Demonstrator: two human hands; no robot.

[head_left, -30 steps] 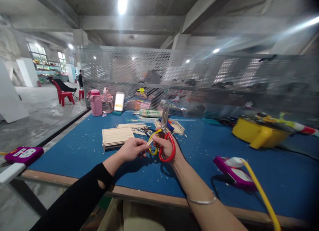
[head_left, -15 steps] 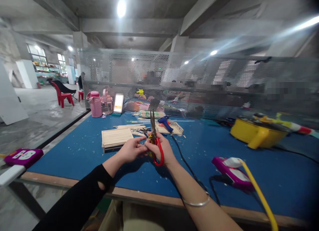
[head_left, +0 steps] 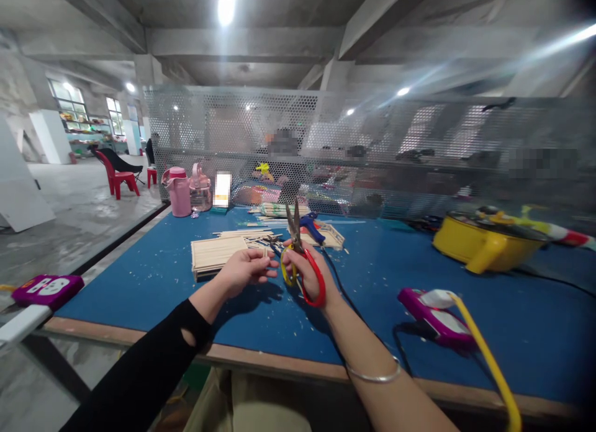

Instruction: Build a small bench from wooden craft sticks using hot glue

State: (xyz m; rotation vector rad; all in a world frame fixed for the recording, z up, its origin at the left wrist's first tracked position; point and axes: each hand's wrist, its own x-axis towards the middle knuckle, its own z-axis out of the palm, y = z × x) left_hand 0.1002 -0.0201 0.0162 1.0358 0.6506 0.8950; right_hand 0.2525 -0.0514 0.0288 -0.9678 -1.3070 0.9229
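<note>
My right hand point(head_left: 310, 272) holds a pair of scissors point(head_left: 294, 230) with one red and one yellow handle loop; the blades point up and away, slightly apart. To its left, my left hand point(head_left: 246, 270) is closed in a pinch, thumb against fingers, on what looks like a short pale wooden stick point(head_left: 265, 253), mostly hidden by the fingertips. A box-like piece made of wooden sticks point(head_left: 216, 253) lies just beyond the left hand. Loose wooden sticks point(head_left: 246, 234) are spread behind it. A blue glue gun point(head_left: 313, 227) rests beyond the scissors, near a shallow stick frame point(head_left: 333, 236).
Purple power strips sit at the right point(head_left: 437, 320) and left edge point(head_left: 49, 292) of the blue table point(head_left: 372, 308). A yellow pot point(head_left: 484, 243) stands far right, a pink jug point(head_left: 177, 193) back left. Behind runs a perforated metal screen point(head_left: 233, 121). The glue gun's black cord crosses near my right arm.
My hands have moved apart. The right hand with the scissors has shifted right, and the blades now stand slightly open. My left hand has come away from the scissors, still pinched.
</note>
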